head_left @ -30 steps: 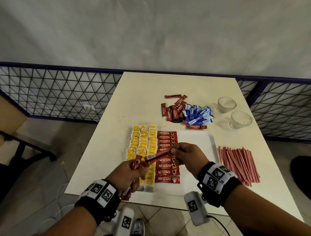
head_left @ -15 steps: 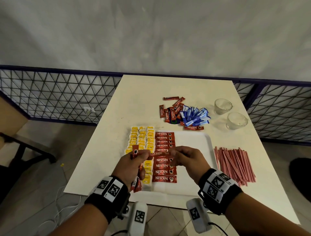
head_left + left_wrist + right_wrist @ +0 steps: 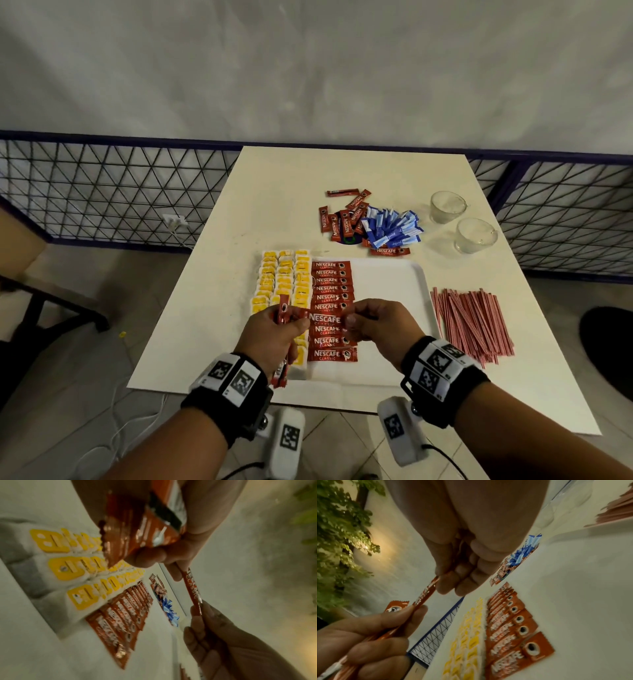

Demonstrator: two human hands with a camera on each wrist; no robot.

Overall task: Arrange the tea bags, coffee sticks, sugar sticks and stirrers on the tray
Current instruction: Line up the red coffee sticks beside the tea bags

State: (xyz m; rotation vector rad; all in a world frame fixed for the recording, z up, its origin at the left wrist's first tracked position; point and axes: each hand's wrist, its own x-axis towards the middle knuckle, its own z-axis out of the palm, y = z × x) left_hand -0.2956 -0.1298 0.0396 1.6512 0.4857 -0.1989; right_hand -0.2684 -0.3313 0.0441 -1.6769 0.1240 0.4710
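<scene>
A white tray (image 3: 387, 284) holds columns of yellow tea bags (image 3: 284, 274) and a column of red coffee sticks (image 3: 330, 284). My left hand (image 3: 274, 334) grips a bunch of coffee sticks (image 3: 137, 524) upright above the tray's left part. One coffee stick (image 3: 325, 318) spans between both hands: my left fingers hold its left end and my right hand (image 3: 370, 323) pinches its right end. The same stick (image 3: 193, 588) shows in the left wrist view and again (image 3: 426, 592) in the right wrist view. Blue sugar sticks (image 3: 394, 228) and pink stirrers (image 3: 472, 320) lie off the tray.
Loose coffee sticks (image 3: 344, 219) lie in a heap beside the sugar sticks behind the tray. Two glass cups (image 3: 460, 222) stand at the back right. The table (image 3: 267, 192) ends near my wrists; a wire fence (image 3: 102, 192) runs behind it.
Both hands moved slightly forward over the coffee column. The stick between them turned from slanted to level, and the left hand's bunch now stands more upright.
</scene>
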